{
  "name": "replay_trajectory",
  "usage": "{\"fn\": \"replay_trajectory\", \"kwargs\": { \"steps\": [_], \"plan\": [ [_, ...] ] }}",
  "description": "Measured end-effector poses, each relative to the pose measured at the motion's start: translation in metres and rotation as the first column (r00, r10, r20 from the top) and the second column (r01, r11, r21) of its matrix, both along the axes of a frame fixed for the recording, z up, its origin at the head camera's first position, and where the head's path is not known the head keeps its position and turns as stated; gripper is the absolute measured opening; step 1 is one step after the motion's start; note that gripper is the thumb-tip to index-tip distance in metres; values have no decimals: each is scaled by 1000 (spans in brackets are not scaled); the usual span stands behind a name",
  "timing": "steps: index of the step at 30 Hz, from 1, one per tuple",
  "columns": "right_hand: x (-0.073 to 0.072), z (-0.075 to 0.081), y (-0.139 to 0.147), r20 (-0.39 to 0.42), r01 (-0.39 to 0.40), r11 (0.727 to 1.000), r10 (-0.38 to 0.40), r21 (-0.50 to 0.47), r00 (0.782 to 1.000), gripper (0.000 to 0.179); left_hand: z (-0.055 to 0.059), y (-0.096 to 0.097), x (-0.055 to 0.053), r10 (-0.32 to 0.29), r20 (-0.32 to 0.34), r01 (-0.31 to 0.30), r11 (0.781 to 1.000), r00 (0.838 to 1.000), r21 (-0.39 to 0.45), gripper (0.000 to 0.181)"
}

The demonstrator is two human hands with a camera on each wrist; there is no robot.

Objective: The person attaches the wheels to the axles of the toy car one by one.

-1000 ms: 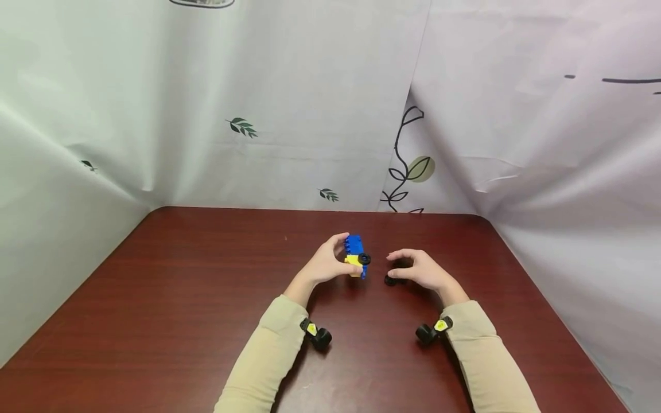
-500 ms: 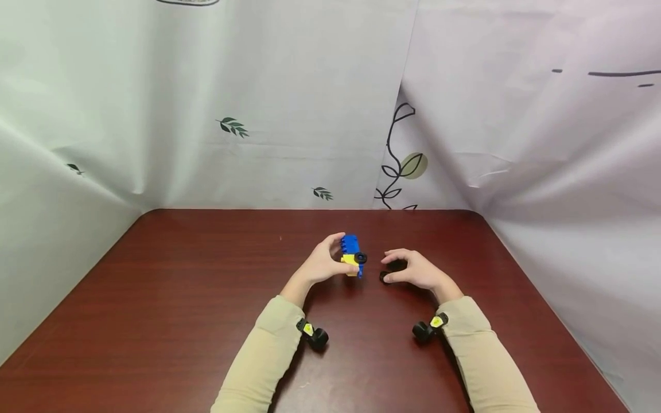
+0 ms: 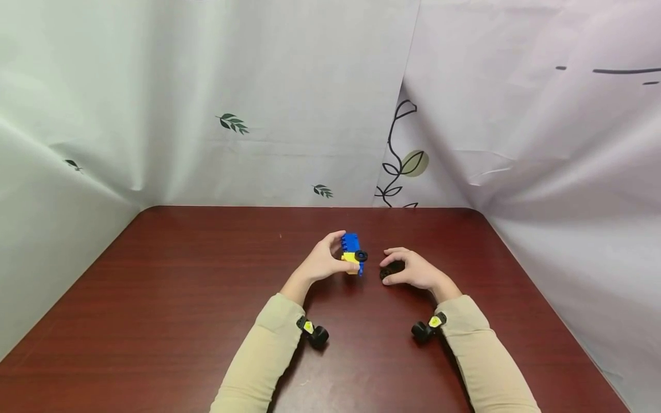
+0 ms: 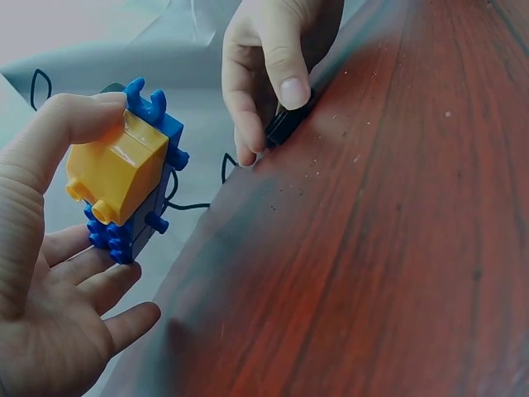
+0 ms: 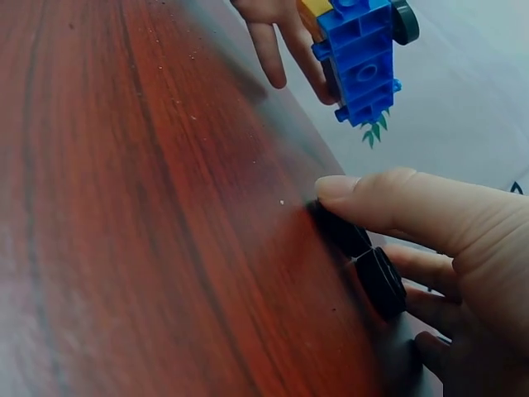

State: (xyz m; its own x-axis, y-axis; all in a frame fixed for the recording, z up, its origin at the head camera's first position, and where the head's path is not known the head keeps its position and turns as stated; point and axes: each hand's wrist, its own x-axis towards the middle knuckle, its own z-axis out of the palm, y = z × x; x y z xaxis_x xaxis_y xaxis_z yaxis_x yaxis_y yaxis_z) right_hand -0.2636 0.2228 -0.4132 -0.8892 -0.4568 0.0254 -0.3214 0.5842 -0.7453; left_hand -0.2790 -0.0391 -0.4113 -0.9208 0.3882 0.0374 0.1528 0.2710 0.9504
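My left hand (image 3: 322,264) holds up a toy block car (image 3: 350,243), thumb on its yellow block (image 4: 120,169) and fingers under the blue part. Its blue underside (image 5: 359,70) faces the right wrist camera. One black wheel (image 3: 361,256) sits on the car's side; bare blue axle pegs (image 4: 155,222) show in the left wrist view. To the right, my right hand (image 3: 417,272) is low at the tabletop, thumb and fingers around a loose black wheel (image 5: 343,231). A second black wheel (image 5: 382,283) stands beside it, close to the other fingers.
The reddish-brown wooden table (image 3: 206,298) extends around both hands. A pale cloth backdrop (image 3: 289,103) with printed leaves rises behind its far edge. Small black wrist cameras (image 3: 319,336) are strapped over the sleeves.
My right thumb and fingers have shifted slightly left around the loose wheel, which now shows between them. My left hand keeps the toy car in nearly the same place.
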Motion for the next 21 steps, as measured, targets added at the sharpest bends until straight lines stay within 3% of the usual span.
{"fn": "replay_trajectory", "kwargs": {
  "steps": [21],
  "plan": [
    [-3, 1, -2, -34, -9, 1000, 10, 12, 999, 29, -2, 2, 1, -5, 15, 6, 1000, 1000, -8, 95]
  ]
}}
